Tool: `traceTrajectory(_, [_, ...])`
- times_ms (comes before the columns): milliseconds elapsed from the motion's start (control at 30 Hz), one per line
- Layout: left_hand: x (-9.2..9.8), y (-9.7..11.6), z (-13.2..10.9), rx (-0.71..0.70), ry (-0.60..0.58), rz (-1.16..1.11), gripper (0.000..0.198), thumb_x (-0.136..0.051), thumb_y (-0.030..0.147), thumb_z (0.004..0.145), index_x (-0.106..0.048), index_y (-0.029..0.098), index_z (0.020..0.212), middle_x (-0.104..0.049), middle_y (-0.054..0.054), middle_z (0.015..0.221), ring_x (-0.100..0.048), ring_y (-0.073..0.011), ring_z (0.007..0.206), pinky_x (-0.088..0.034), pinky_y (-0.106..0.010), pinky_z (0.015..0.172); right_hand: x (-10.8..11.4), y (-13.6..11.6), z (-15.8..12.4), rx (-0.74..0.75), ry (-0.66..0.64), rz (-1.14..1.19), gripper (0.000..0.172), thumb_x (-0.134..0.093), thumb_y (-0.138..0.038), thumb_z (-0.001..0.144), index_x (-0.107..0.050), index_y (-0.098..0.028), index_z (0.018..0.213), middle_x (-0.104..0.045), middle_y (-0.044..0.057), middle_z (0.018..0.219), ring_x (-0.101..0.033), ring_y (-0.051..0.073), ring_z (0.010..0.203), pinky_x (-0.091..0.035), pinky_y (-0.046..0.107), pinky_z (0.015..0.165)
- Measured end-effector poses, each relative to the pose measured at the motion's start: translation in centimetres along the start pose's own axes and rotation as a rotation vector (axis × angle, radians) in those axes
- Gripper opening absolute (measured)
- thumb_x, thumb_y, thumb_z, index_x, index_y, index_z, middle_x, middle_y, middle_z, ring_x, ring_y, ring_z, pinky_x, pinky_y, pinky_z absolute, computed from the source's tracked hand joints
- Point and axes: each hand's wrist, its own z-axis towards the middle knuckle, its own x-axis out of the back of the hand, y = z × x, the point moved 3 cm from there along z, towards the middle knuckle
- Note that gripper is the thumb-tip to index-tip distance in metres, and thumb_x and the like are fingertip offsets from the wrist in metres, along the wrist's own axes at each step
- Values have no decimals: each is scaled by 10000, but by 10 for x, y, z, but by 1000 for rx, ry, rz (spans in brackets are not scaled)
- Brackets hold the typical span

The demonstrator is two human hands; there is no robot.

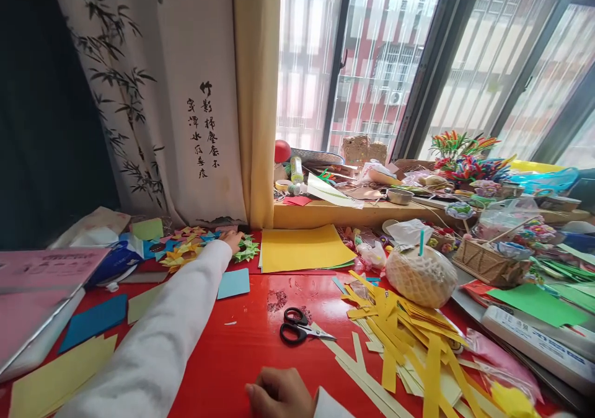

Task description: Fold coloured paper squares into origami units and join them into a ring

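My left hand reaches far across the red table, at the edge of a green folded-paper wreath. Its fingertips point away and are mostly hidden, so whether it grips the wreath is unclear. Left of it lie more folded-paper pieces, among them a yellow-orange wreath. At the near edge my right hand rests loosely curled, with nothing visible in it. Beyond that hand are black-handled scissors, lying slightly open. Yellow paper strips are heaped to the right.
A stack of yellow sheets lies by the windowsill, near a light-blue square. Dark-blue paper and a pink packet are on the left. A netted round fruit with a straw stands right, beside a woven basket.
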Motion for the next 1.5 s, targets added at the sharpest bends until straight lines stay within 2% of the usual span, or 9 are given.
traceTrajectory(200, [11,2,-5,-91,102,-26,275,-440,273,808,-476,150,1050,-504,-76,1065,-521,-170,893,-444,-373,750,1,0,0,-1,-20,1,248,-494,-240,706,-592,-157,494,-392,-38,382,-319,57,374,-194,191,378])
traceTrajectory(300, [23,8,-18,-140,180,-44,223,-404,220,820,-525,171,1001,-529,-76,1039,-476,-193,982,-381,-382,844,2,-2,-2,25,-28,2,277,-474,-285,732,-602,-156,523,-389,-35,389,-335,63,375,-192,196,378])
traceTrajectory(500, [36,13,-52,-158,321,-105,356,-276,130,813,-501,184,1084,-522,-94,1097,-410,-221,1082,-269,-377,936,6,-8,-5,58,-71,26,328,-441,-354,765,-578,-150,549,-398,-34,392,-369,67,366,-212,196,385])
traceTrajectory(733, [15,13,-97,-296,195,-134,275,-389,212,769,-574,197,972,-596,-67,1013,-486,-190,1003,-294,-309,928,8,-11,-7,68,-102,16,306,-431,-339,772,-561,-167,554,-399,-38,393,-376,64,360,-217,185,377])
traceTrajectory(867, [3,15,-108,-280,128,-132,315,-475,345,711,-576,197,969,-604,-77,994,-495,-218,993,-278,-341,932,8,-11,-8,101,-95,18,313,-441,-363,763,-559,-174,544,-406,-36,401,-385,68,378,-238,185,392])
traceTrajectory(967, [0,16,-107,-227,102,-127,354,-459,379,703,-562,198,989,-599,-74,1000,-493,-229,985,-290,-353,909,7,-9,-7,93,-112,32,311,-434,-376,765,-559,-179,559,-402,-40,399,-391,69,366,-247,182,387])
traceTrajectory(1200, [9,15,-94,-200,73,-99,302,-454,225,685,-574,206,961,-601,-53,974,-487,-207,962,-319,-316,867,8,-12,-8,69,-124,46,311,-417,-360,776,-549,-176,562,-392,-46,381,-389,66,339,-252,183,383])
traceTrajectory(1367, [30,9,-67,-169,124,-62,296,-428,209,736,-548,192,1007,-560,-64,1051,-420,-221,1052,-270,-358,922,9,-14,-9,86,-103,27,299,-431,-336,771,-552,-175,550,-411,-39,390,-401,70,360,-249,188,397])
traceTrajectory(1500, [30,11,-38,-141,101,-28,249,-454,230,777,-531,182,1008,-537,-77,1057,-419,-219,1055,-308,-382,915,9,-14,-8,71,-117,39,291,-432,-324,769,-548,-169,552,-399,-41,388,-396,67,355,-255,181,392])
